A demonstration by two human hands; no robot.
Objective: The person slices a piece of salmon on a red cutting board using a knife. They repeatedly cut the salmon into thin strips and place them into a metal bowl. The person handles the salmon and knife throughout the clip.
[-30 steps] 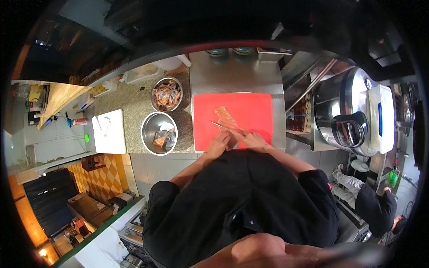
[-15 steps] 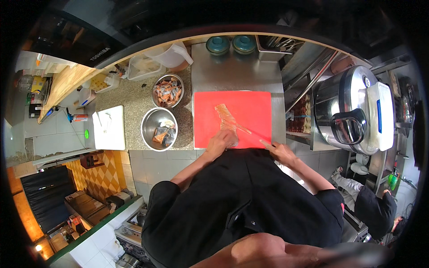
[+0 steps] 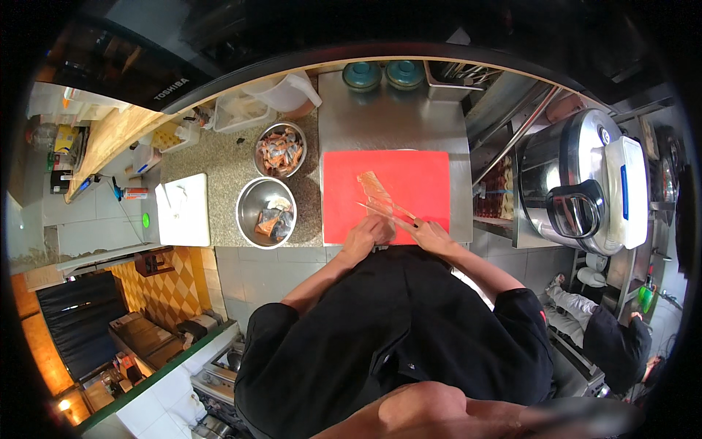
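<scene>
On the red cutting board (image 3: 424,175) lies a thin, orange strip of salmon (image 3: 371,184), slanting from far left to the board's near edge. My left hand (image 3: 365,235) is closed over the strip's near end, pressing it to the board; its fingertips are partly hidden. In my right hand (image 3: 433,238), closed round the handle, is a knife (image 3: 387,214). Its long, narrow blade lies across the strip just beyond my left fingers, the tip pointing to the far left. Whether the blade is in the flesh or only over it, I cannot tell.
Left of the board stand a steel bowl (image 3: 248,196) with fish pieces and another bowl (image 3: 259,170) of orange and grey scraps. A white board (image 3: 191,219) lies farther left. Two green lidded pots (image 3: 362,75) stand behind; a large steel cooker (image 3: 537,175) is at right.
My right hand has brought the knife leftward and inward, so its blade now crosses the salmon near my left hand. The left hand stays at the near end. The whole view has shifted slightly.
</scene>
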